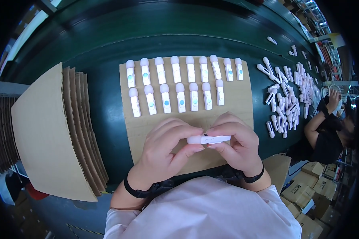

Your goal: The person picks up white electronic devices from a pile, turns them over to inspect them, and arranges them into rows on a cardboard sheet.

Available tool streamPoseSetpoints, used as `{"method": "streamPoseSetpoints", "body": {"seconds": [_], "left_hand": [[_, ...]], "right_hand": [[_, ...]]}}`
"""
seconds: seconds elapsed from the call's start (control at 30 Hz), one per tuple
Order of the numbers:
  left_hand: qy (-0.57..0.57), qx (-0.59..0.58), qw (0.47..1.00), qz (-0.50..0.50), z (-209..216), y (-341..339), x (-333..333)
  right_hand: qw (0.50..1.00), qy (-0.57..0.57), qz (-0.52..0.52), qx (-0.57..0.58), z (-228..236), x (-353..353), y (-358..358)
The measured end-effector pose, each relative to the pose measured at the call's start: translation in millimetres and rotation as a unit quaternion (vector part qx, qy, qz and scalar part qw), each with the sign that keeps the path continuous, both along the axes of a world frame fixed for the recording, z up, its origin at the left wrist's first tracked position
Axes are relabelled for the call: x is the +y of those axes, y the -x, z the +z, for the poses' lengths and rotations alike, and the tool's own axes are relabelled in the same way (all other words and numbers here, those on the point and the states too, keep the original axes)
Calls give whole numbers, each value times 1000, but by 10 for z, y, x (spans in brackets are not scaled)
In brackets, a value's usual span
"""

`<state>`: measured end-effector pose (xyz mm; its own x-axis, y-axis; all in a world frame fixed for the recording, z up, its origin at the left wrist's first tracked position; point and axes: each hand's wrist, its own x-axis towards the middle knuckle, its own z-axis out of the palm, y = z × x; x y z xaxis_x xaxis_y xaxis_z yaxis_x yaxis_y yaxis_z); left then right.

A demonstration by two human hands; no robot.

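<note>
Between my two hands a small white wand-shaped device with a rounded head (215,139) lies sideways, its head toward the left. My left hand (167,145) pinches the head end between thumb and forefinger. The body end is gripped by my right hand (239,141), thumb below and forefinger above. Under my hands lies a flat cardboard sheet (235,103). On its far part, similar white devices (174,71) stand in two rows, heads pointing away from me; several show a round blue spot on the body.
At the right, a loose heap of the same devices (283,103) covers part of the green table (107,71). Bent cardboard sheets (48,131) are stacked at the left edge. Another person (327,123) works at the far right, near cardboard boxes (303,191) on the floor.
</note>
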<state>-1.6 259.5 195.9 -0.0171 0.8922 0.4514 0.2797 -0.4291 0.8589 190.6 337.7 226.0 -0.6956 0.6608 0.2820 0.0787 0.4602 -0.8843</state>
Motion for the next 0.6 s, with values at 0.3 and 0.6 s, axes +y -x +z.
{"method": "streamPoseSetpoints", "body": {"seconds": [0.3,0.6], "left_hand": [[19,-61,998,8,17,-31,11],[14,-57,998,0,13,-27,19]], "right_hand": [[996,-74,-1,-44,34,19,20],[998,-55,1,-26,18,20,8]]}}
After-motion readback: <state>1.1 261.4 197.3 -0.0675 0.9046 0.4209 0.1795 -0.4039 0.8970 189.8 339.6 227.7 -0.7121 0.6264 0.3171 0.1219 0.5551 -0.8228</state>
